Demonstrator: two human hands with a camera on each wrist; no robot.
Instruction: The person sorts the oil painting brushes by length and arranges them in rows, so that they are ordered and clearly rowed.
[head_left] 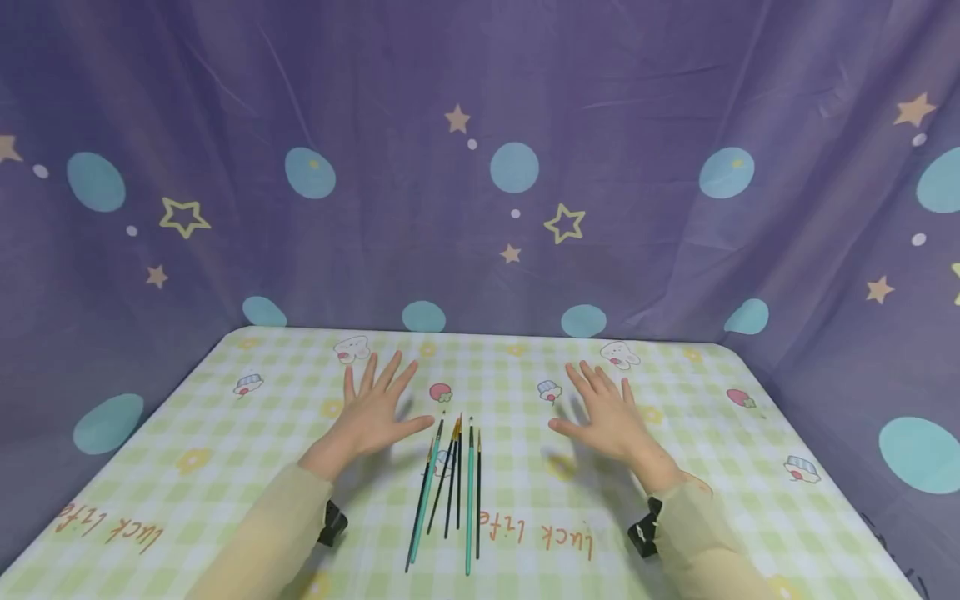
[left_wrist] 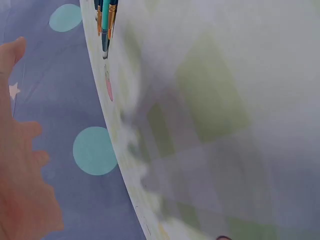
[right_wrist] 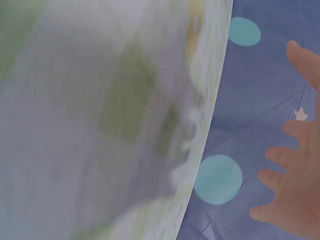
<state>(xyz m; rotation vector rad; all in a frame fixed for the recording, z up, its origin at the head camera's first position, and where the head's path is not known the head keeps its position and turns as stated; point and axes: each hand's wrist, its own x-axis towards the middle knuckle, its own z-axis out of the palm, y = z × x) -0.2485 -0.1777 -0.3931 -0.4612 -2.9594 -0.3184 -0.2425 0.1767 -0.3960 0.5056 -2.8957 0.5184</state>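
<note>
Several thin paintbrushes lie side by side on the tablecloth between the two hands. Two have teal handles, among them a teal paintbrush (head_left: 470,500); the others are dark, such as the dark paintbrush (head_left: 478,500) at the right edge of the group. The left hand (head_left: 375,419) hovers over the cloth with fingers spread, its thumb pointing toward the brush tips. To the right of the brushes, the right hand (head_left: 609,422) is also held with spread fingers, above its shadow. Neither hand holds anything. In the left wrist view, brush tips (left_wrist: 105,42) show at the top.
A green-and-white checked tablecloth (head_left: 247,442) with printed cupcakes, strawberries and lettering covers the table. Behind it and along both sides hangs a purple curtain (head_left: 420,225) with stars and blue spots. Black wrist mounts (head_left: 645,529) sit under the sleeves.
</note>
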